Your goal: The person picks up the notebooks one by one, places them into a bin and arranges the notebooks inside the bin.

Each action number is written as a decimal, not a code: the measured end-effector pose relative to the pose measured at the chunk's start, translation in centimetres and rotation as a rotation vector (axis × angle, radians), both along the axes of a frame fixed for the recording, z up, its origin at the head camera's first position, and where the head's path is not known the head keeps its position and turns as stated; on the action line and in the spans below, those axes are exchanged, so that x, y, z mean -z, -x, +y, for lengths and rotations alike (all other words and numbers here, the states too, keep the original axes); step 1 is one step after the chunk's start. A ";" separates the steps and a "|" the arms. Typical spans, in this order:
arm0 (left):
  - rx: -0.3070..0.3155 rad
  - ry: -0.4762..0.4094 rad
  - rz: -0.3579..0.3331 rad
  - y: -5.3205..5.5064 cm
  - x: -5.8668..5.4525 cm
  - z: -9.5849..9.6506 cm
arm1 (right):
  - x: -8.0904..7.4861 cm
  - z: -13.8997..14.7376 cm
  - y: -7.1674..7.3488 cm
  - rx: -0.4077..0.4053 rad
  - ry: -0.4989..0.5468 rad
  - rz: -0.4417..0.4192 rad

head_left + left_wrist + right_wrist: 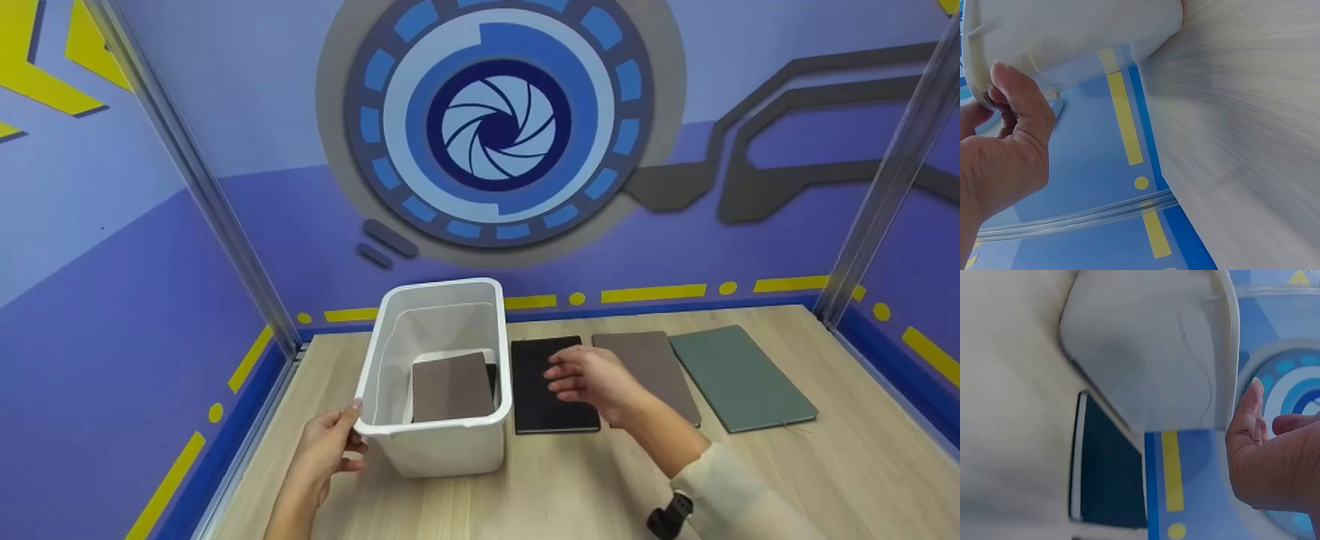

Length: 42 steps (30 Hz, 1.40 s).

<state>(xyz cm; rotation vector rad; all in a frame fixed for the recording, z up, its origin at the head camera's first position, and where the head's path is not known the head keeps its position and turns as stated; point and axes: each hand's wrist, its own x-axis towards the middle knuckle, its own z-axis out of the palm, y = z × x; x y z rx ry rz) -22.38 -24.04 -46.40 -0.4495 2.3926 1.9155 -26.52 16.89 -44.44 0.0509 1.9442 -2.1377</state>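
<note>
A white plastic bin (450,454) stands on the table. My left hand (319,450) pinches its near left rim corner, thumb on top; in the left wrist view, curled fingers (1019,93) sit under the rim. Inside the bin lies a brown notebook (452,386), with a dark edge showing at its right side. My right hand (596,382) holds nothing and hovers over a black notebook (536,397), fingers loosely bent and pointing left toward the bin. The right wrist view shows the right hand (1275,455) near the bin's upper edge, with the black notebook (1109,472) lying below.
Right of the black notebook lie another brown notebook (656,360), partly behind my right forearm, and a green notebook (742,379). Blue printed panels wall in the wooden table (585,487) at the back and both sides, with metal posts (225,240) at the corners.
</note>
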 end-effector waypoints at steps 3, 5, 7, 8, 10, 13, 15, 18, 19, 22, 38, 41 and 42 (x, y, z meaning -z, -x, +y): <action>-0.001 -0.003 -0.006 0.1 0.1 -0.1 | 1.0 2.1 -0.1 0.032 -0.022 -0.003; -0.003 -0.009 -0.007 0.1 0.1 -0.1 | 1.7 3.6 -0.2 0.044 -0.028 -0.007; -0.001 -0.012 -0.008 0.1 0.0 -0.1 | 2.5 5.1 -0.3 0.056 -0.033 -0.013; -0.002 -0.014 -0.008 0.1 0.0 0.0 | 2.9 5.9 -0.3 0.062 -0.037 -0.017; 0.000 -0.013 -0.008 0.1 -0.1 0.0 | 3.7 7.5 -0.4 0.070 -0.053 -0.024; 0.003 -0.015 -0.003 0.1 -0.1 0.1 | 4.9 9.9 -0.6 0.100 -0.087 -0.049; 0.006 -0.016 -0.001 0.2 0.0 0.1 | 5.6 11.4 -0.8 0.118 -0.111 -0.061; 0.006 -0.021 0.001 0.3 0.1 0.1 | 6.5 13.6 -1.1 0.139 -0.115 -0.081; 0.005 -0.022 0.002 0.2 0.1 0.1 | 6.8 14.3 -1.2 0.147 -0.113 -0.093; -0.002 -0.029 0.007 0.2 0.2 0.1 | 7.6 16.2 -1.6 0.156 -0.100 -0.136; -0.003 -0.044 0.014 -0.1 0.0 0.0 | 9.1 24.4 -2.8 0.255 -0.122 -0.237; -0.001 -0.049 0.018 -0.2 0.0 0.1 | 8.9 25.8 -3.4 0.329 -0.177 -0.209; -0.002 -0.050 0.018 -0.2 0.0 0.1 | 8.8 26.1 -3.5 0.365 -0.204 -0.199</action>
